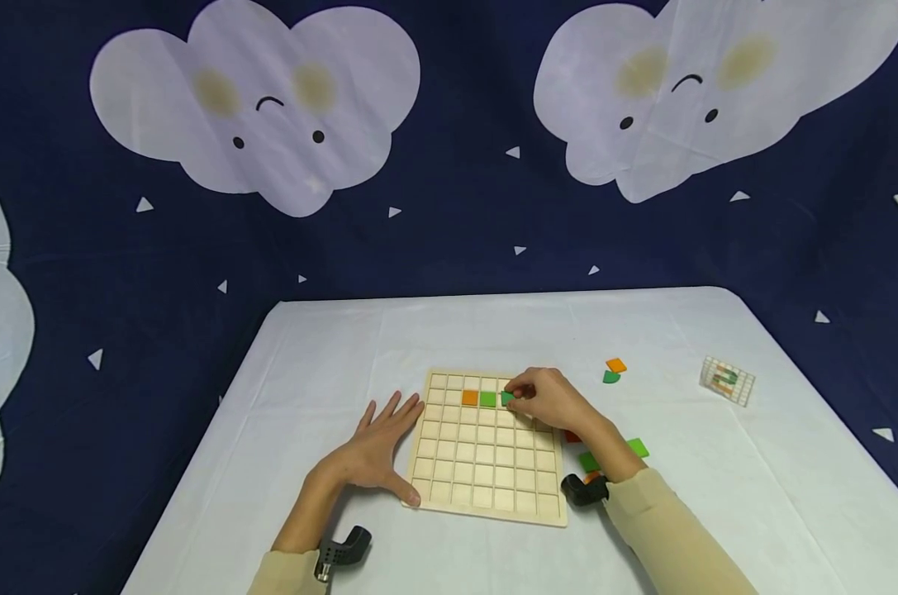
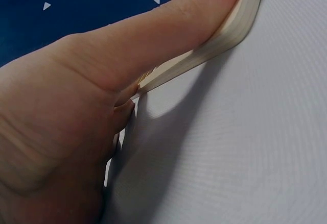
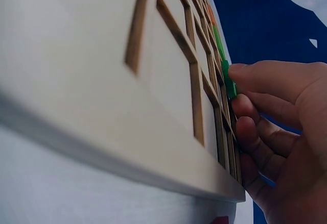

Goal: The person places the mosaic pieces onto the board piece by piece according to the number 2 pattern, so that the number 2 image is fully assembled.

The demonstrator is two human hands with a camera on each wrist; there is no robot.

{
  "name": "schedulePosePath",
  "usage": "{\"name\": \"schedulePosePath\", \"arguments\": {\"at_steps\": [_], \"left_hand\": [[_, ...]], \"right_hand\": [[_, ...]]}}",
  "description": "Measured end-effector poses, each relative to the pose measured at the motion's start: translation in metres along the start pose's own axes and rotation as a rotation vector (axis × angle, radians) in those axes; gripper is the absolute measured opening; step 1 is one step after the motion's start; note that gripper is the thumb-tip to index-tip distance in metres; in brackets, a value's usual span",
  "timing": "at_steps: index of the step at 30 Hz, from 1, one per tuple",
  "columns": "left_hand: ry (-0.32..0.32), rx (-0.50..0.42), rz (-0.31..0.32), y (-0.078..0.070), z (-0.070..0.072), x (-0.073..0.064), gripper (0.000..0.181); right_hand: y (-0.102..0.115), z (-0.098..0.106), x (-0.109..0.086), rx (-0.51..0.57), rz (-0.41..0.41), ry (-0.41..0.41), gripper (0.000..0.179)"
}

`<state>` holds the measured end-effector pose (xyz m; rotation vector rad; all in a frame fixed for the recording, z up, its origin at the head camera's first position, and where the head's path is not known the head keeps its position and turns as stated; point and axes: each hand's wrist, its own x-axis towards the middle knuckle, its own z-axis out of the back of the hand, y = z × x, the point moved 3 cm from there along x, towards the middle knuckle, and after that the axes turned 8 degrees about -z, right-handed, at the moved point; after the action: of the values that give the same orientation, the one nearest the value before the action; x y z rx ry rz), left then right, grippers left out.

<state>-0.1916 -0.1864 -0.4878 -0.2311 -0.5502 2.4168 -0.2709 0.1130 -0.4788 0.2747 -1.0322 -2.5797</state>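
Observation:
A pale wooden grid board (image 1: pixel 484 477) lies flat on the white table. In its upper rows sit an orange square tile (image 1: pixel 470 398) and a light green square tile (image 1: pixel 488 400), side by side. Just right of them, my right hand (image 1: pixel 554 402) pinches a dark green tile (image 3: pixel 228 78) between thumb and fingers, at the grid in the right wrist view. The tile's full shape is covered by the fingers. My left hand (image 1: pixel 370 453) has its fingers spread along the board's left side, and its thumb (image 2: pixel 153 40) rests on the near left corner.
Beyond the right forearm lie an orange tile (image 1: pixel 616 364) and a dark green curved tile (image 1: pixel 611 377). Green tiles (image 1: pixel 638 447), a red tile (image 1: pixel 572 437) and an orange one sit partly behind that arm. A small gridded pattern card (image 1: pixel 727 380) stands farther right.

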Motion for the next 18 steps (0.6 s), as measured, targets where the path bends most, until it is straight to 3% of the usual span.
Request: {"name": "schedulePosePath", "arguments": {"at_steps": [18], "left_hand": [[-0.005, -0.005, -0.003, 0.0007, 0.0007, 0.0004, 0.146]], "right_hand": [[0.0014, -0.0016, -0.0012, 0.014, -0.008, 0.056, 0.027]]}}
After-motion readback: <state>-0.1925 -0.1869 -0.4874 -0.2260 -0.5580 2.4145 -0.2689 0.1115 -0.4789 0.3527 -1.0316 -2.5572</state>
